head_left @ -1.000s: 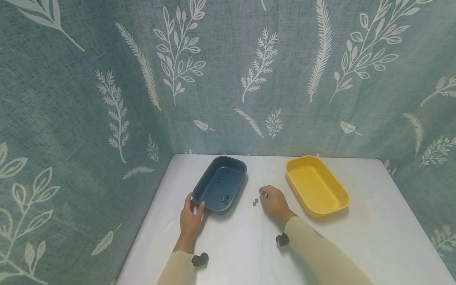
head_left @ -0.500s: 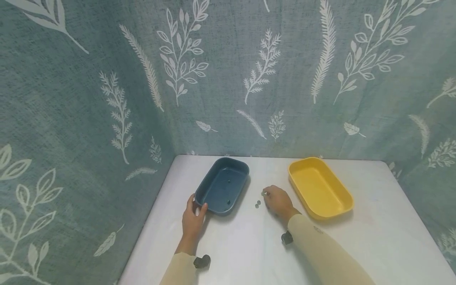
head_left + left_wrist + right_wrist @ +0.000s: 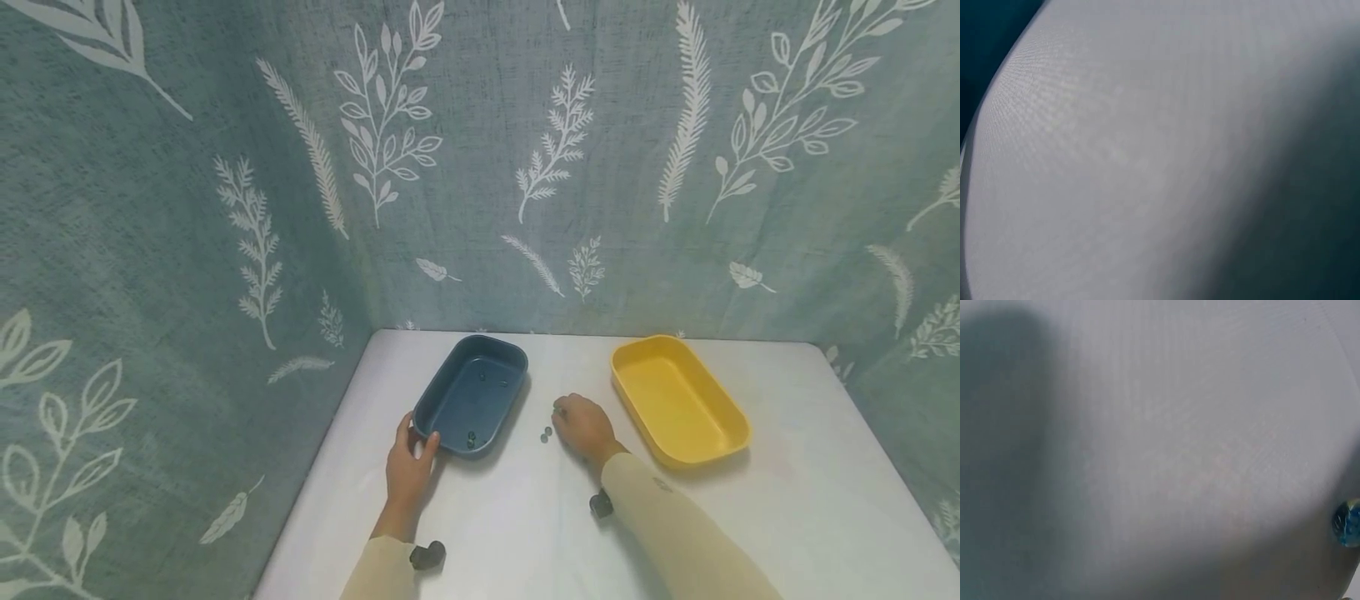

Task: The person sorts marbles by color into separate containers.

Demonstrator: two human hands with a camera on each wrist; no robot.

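Observation:
In the head view my left hand (image 3: 408,471) grips the near left corner of a dark blue tray (image 3: 459,408), thumb on the near rim and fingers along the side. Several small glass marbles (image 3: 471,437) lie inside that tray. My right hand (image 3: 585,425) is low over the white table, its fingertips pinching a small greenish marble (image 3: 557,410). Two loose marbles (image 3: 546,434) sit on the table just left of this hand. A blue glass marble (image 3: 1347,523) shows at the right edge of the right wrist view. The left wrist view is mostly tabletop and shadow.
A yellow tray (image 3: 678,404) stands to the right of my right hand, with no marbles visible in it. The white table (image 3: 502,533) ends at the back against a green leaf-patterned cloth (image 3: 480,167).
Marbles in the blue tray have rolled to different spots. Both hands stay nearly in place, with the right fingertips still at the greenish marble. The head view has shifted slightly.

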